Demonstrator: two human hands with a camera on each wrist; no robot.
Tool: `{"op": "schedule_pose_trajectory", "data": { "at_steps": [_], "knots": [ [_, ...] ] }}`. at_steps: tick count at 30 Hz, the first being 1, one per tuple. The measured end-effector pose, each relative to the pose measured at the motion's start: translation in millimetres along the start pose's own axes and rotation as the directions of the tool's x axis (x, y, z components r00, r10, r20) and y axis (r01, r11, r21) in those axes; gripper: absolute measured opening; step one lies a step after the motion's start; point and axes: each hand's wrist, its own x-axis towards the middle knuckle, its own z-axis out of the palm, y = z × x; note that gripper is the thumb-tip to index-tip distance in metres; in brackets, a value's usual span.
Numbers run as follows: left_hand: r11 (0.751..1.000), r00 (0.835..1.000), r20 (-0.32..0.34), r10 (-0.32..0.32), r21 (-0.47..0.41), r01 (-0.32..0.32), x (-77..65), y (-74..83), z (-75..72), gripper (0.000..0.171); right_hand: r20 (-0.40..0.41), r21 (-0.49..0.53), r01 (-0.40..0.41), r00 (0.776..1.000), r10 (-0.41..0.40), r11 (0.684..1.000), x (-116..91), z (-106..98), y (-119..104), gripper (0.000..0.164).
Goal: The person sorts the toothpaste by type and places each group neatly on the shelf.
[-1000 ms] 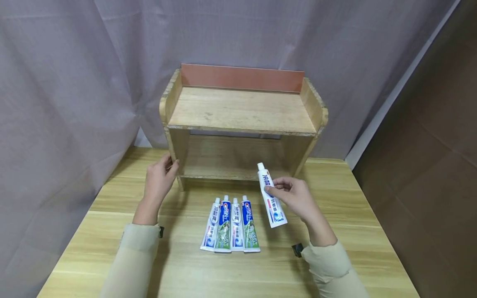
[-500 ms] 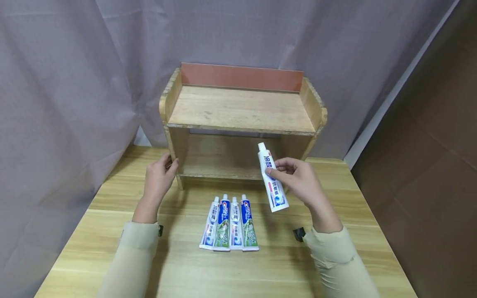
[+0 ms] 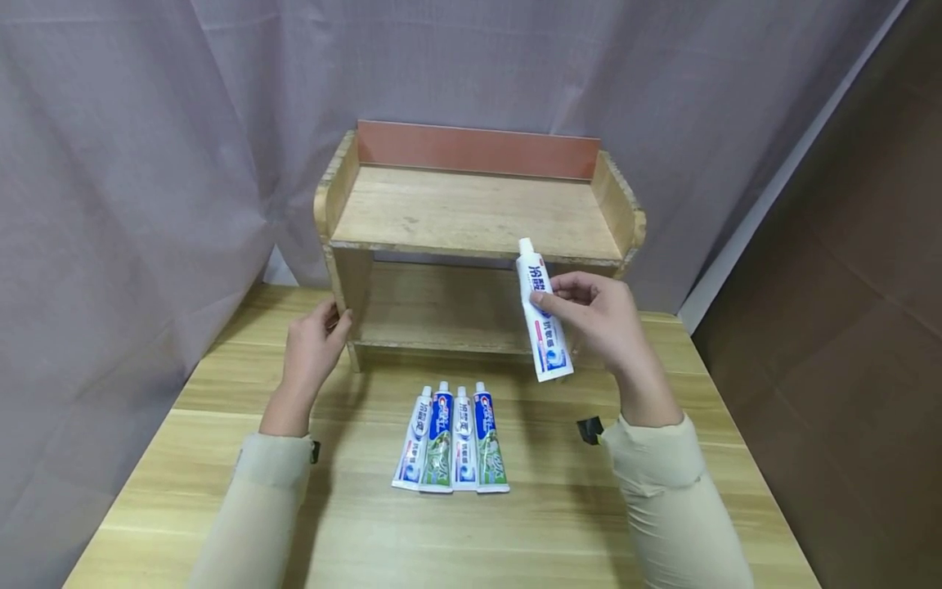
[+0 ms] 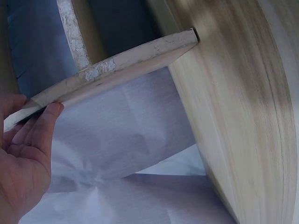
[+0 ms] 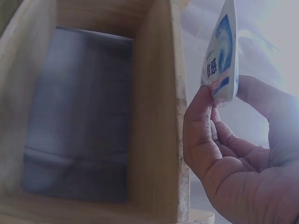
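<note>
My right hand (image 3: 599,323) pinches a white toothpaste tube (image 3: 546,339) between thumb and fingers, cap end up. In the head view the tube overlaps the front edge of the upper board of a two-tier wooden shelf (image 3: 471,211). The right wrist view shows the tube (image 5: 220,60) edge-on above the hand (image 5: 229,158), beside the shelf's board. My left hand (image 3: 311,343) grips the front edge of the shelf's left side panel (image 4: 135,58), thumb on one face and fingers on the other. Below the shelf, several toothpaste tubes (image 3: 440,446), white and blue-green, lie side by side, caps away from me.
The shelf stands at the back of a wood-grain table (image 3: 397,540), with a reddish strip (image 3: 478,150) along its top rear. Grey curtain (image 3: 147,164) hangs behind and to the left. A brown panel (image 3: 832,311) rises along the right side.
My right hand has lifted the white toothpaste tube up and away from me, from in front of the lower board to the upper board's front edge. The left hand stays on the side panel.
</note>
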Motion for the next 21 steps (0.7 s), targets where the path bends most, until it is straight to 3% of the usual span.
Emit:
{"op": "schedule_pose_trajectory", "data": {
  "at_steps": [21],
  "knots": [
    [0.999, 0.999, -0.030, 0.022, 0.030, -0.021, 0.7, -2.5, 1.4, 0.032, -0.064, -0.004, 0.020, 0.998, -0.020, 1.000, 26.3, -16.1, -29.3, 0.044]
  ]
}}
